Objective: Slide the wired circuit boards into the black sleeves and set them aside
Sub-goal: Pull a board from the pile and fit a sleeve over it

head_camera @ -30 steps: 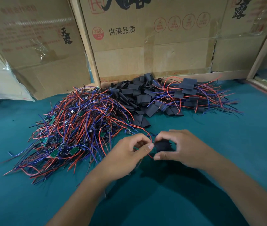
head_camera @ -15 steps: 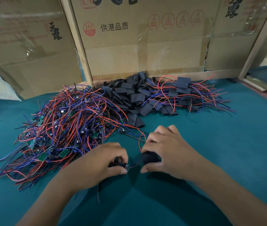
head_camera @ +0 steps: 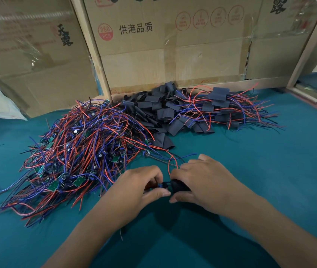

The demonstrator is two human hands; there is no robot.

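On bare teal felt worktop (head_camera: 250, 171) at 6 o'clock, well short of the cardboard wall (head_camera: 173, 60) at 12, the left hand (head_camera: 136, 188) pinches a small wired circuit board (head_camera: 162, 185) against the soft black sleeve (head_camera: 179, 185) the right hand (head_camera: 202, 182) grips, tangled wire pile (head_camera: 80, 149) at 9.

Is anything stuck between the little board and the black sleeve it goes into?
Nothing visible. The left hand pinches the board right at the mouth of the sleeve, which the right hand holds. Only a red wire loops above them.
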